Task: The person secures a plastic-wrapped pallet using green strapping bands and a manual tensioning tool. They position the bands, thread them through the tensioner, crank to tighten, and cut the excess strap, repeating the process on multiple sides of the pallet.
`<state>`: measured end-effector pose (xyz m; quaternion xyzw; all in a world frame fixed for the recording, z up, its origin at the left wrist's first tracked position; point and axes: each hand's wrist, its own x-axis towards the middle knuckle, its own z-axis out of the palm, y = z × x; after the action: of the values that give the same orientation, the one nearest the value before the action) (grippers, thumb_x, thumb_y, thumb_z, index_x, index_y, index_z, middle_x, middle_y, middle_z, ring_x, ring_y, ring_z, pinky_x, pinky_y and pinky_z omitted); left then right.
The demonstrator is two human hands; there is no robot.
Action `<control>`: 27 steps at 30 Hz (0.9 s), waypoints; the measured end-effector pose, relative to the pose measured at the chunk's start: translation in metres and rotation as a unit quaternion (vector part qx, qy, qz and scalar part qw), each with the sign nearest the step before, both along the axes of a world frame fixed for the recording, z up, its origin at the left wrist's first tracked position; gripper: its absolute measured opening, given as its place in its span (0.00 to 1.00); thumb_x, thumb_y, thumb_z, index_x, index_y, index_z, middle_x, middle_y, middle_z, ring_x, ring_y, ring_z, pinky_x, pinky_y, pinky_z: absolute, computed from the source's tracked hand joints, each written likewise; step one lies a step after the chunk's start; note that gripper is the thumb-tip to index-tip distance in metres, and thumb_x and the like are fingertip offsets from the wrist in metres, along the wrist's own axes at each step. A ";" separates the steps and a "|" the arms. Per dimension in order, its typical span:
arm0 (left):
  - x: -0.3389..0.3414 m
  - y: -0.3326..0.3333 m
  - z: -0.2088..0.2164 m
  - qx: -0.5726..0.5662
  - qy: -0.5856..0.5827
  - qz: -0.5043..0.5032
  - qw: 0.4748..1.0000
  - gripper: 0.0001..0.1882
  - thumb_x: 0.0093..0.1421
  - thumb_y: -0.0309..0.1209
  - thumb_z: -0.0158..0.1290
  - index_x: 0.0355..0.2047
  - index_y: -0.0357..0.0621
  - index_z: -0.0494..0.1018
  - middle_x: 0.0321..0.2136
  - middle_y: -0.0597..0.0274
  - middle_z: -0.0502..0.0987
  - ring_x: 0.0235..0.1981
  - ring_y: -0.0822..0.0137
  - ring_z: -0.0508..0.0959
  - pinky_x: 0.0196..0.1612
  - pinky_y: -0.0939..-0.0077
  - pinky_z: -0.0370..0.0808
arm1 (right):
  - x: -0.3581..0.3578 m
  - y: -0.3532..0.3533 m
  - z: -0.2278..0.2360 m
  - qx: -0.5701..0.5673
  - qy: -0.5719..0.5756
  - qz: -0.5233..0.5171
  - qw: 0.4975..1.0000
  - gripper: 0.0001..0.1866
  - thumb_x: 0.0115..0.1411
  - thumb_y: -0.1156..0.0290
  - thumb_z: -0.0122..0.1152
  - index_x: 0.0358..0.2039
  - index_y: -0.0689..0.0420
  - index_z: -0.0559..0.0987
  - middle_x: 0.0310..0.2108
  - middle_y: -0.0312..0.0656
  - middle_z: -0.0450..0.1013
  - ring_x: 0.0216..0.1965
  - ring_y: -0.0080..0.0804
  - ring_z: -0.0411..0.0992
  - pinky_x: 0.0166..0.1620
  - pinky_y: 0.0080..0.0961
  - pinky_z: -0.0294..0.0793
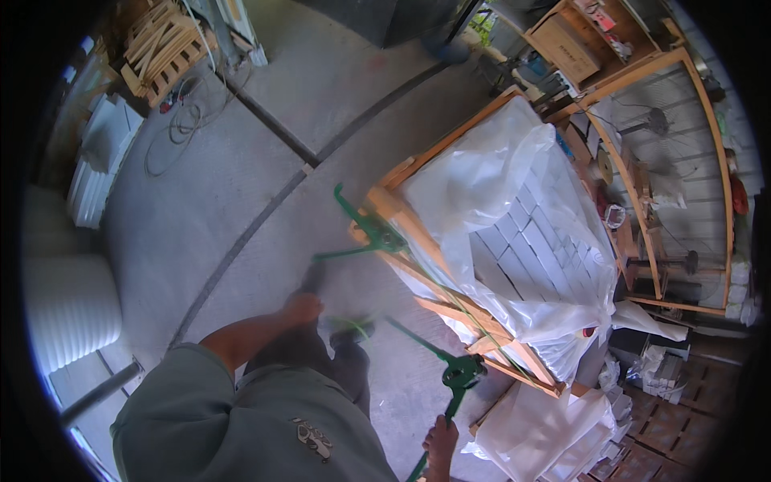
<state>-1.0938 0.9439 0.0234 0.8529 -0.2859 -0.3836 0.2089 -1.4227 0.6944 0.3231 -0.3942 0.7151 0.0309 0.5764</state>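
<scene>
Grey concrete floor [209, 209] extends beneath the work area. Right of centre stands a wooden crate [408, 218], its top partly covered by a clear plastic sheet [482, 157]. Stacked white blocks [522, 241] show where the sheet is drawn aside. A white roll [68, 309] stands at the far left. Upper green tool [381, 234]: positioned at the crate's left corner. Lower green tool [462, 373]: beside the crate's lower edge. Green strap [466, 309]: runs along the crate's near side. Right hand [440, 440]: closed around the lower green tool's handle. Left hand [303, 307]: curled near the upper green tool's lever; whether it grips anything cannot be determined.
</scene>
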 end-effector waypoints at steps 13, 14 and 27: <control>-0.022 -0.064 -0.113 -0.037 -0.112 -0.002 0.993 0.31 0.52 0.36 0.59 0.54 0.40 0.62 0.50 0.48 0.68 0.51 0.51 0.70 0.52 0.55 0.68 | 0.172 -0.010 -0.094 0.203 -0.036 0.065 0.976 0.17 0.67 0.58 0.48 0.21 0.49 0.62 0.12 0.24 0.49 0.09 0.14 0.48 0.12 0.16 0.46; -0.021 -0.067 -0.121 -0.014 -0.083 0.023 0.996 0.27 0.52 0.37 0.59 0.50 0.41 0.65 0.47 0.50 0.70 0.49 0.52 0.72 0.50 0.55 0.69 | 0.180 -0.012 -0.095 0.211 -0.024 0.061 0.975 0.17 0.67 0.58 0.48 0.21 0.49 0.62 0.12 0.24 0.49 0.09 0.13 0.48 0.12 0.16 0.46; -0.038 -0.063 -0.200 0.035 0.030 0.066 0.997 0.11 0.53 0.36 0.56 0.31 0.42 0.74 0.30 0.53 0.76 0.35 0.53 0.78 0.36 0.59 0.73 | 0.243 -0.038 -0.115 0.378 0.162 0.095 0.906 0.16 0.67 0.60 0.45 0.22 0.45 0.61 0.12 0.23 0.50 0.10 0.14 0.48 0.14 0.16 0.47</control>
<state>-1.1319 0.8810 -0.1762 0.8651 -0.2088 -0.4037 0.2124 -1.1802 0.6568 0.2084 -0.2024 0.6922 0.4172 0.5530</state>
